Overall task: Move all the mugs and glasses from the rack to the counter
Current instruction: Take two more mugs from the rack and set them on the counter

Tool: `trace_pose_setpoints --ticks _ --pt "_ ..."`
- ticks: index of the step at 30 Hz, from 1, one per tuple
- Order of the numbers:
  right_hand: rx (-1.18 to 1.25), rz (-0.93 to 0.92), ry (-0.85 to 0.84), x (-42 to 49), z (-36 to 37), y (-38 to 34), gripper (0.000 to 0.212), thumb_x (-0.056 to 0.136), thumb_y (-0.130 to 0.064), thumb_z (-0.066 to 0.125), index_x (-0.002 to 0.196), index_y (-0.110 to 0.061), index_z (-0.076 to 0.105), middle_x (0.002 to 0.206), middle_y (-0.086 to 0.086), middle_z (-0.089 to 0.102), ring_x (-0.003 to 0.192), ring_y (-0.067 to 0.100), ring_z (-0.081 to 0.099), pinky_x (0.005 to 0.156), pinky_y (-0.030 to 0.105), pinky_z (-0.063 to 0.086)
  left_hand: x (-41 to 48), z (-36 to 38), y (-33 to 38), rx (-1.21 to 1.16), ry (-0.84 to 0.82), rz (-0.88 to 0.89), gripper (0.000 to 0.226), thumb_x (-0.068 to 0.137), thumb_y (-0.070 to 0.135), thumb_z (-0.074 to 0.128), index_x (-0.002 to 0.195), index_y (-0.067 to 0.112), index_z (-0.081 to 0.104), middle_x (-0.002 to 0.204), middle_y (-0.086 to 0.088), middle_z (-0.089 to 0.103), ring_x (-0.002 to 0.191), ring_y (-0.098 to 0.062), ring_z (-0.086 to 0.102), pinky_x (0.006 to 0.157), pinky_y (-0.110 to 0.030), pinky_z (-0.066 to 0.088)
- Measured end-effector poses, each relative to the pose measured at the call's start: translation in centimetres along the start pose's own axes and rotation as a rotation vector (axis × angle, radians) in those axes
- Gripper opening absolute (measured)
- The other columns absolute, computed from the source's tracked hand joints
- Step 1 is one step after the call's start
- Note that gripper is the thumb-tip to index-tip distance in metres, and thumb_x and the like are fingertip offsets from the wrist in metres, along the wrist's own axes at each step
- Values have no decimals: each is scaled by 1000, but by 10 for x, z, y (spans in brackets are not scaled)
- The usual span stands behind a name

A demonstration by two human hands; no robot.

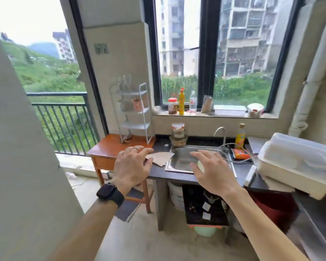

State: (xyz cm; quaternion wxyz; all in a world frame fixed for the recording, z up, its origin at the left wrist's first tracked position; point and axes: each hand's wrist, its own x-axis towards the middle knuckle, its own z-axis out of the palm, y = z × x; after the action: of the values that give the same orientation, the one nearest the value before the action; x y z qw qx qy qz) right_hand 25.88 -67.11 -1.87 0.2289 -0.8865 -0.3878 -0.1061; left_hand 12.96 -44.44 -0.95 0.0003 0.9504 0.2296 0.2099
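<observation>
While labels on sill bottles (pixel 181 101) blur unreadable, left hand (pixel 132 166), right hand (pixel 213 170) hover spread, grips holding nothing.

Daylight pours through a black-framed window (pixel 243 53) facing apartment blocks. A dark balcony railing (pixel 60 104) stands at left before a green hillside. The floor (pixel 139 242) is bare grey concrete.

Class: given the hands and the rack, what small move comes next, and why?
Probably step closer and reach the left hand toward the white rack on the wooden table: both hands, the right hand included, are open and empty, and the rack's shelves hold blurred items.
</observation>
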Motion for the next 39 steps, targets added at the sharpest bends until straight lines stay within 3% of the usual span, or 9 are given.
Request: trace_pose_setpoints --ticks 7,14,30,39 --pt "-1 -82 -11 113 60 -104 47 100 -46 43 146 -35 44 149 -12 48 140 15 36 113 35 35 58 -22 -143 43 52 -79 44 95 52 44 137 41 51 138 6 59 129 -20 51 108 -44 40" --pt "-23 -130 25 210 102 -153 45 100 -48 42 143 -36 46 147 -15 50 142 13 35 112 34 34 125 -14 -233 47 58 -135 44 96 52 41 138 41 49 136 8 59 128 -19 50 108 -42 39" --pt "-2 -185 -7 485 229 -156 46 99 -50 40 142 -37 47 148 -14 49 141 15 35 110 38 36 369 81 -356 49 38 -193 42 97 50 40 137 43 49 139 10 56 134 -18 44 109 -43 34" --pt "65 -108 -66 610 313 -149 49 99 -45 45 146 -32 44 150 -10 47 140 19 36 111 35 36 488 159 -422 -8 -45 -199 41 96 48 41 136 42 49 136 3 58 128 -24 49 105 -44 41"
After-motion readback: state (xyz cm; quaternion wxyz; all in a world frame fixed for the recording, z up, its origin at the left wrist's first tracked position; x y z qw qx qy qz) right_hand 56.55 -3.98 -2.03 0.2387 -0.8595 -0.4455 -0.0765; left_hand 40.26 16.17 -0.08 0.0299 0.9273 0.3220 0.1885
